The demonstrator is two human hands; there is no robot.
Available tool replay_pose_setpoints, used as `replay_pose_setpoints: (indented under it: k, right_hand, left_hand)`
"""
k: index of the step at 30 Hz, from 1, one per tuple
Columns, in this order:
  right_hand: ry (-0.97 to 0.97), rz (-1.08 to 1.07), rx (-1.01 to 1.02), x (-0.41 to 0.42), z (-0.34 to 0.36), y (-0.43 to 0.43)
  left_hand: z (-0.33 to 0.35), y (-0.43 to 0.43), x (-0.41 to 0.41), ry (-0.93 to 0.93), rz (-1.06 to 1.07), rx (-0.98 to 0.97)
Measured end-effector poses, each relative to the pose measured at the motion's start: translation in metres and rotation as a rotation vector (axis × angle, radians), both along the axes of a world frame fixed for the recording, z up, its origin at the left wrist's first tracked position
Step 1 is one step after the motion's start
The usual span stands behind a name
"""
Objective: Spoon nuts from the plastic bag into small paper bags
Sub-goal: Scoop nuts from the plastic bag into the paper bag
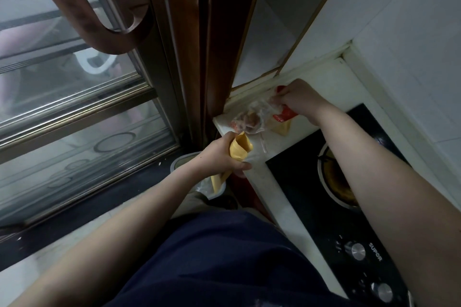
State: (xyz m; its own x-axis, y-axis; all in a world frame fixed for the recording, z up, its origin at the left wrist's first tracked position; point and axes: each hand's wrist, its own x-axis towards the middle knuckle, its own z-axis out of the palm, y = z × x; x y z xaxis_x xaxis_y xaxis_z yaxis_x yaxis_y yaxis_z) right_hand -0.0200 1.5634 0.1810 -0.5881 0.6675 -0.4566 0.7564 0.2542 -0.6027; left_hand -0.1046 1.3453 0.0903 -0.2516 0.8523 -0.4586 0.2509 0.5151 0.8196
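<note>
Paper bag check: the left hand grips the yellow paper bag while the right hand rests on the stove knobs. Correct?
Not quite. In the head view the right hand is at the plastic bag on the counter, far from the stove knobs. The left hand does grip the yellow paper bag.

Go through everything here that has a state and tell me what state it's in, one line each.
Paper bag: gripped in left hand, mouth up.
Plastic bag: crumpled on the counter, held by right hand.
Stove burner: no flame seen.
Knobs: setting unclear.
Sliding door: appears closed.
</note>
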Motion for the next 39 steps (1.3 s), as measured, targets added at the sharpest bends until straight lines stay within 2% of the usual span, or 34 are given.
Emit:
replay_pose_setpoints:
  k: [4, 9, 21, 39]
  right_hand:
    - [0.055, -0.090, -0.048, 0.005, 0.010, 0.002]
    - [0.054, -0.163, -0.011, 0.012, 0.020, 0.002]
    - [0.162, -0.497, -0.192, 0.035, 0.021, 0.002]
    - [0.305, -0.698, -0.383, 0.066, 0.017, 0.019]
  left_hand:
    - [0.001, 0.000, -0.001, 0.003, 0.010, 0.023]
    - [0.005, 0.000, -0.002, 0.002, 0.039, 0.056]
    - [0.005, -0.002, -0.004, -0.002, 0.062, 0.080]
    - [0.003, 0.000, -0.002, -0.017, 0.080, 0.056]
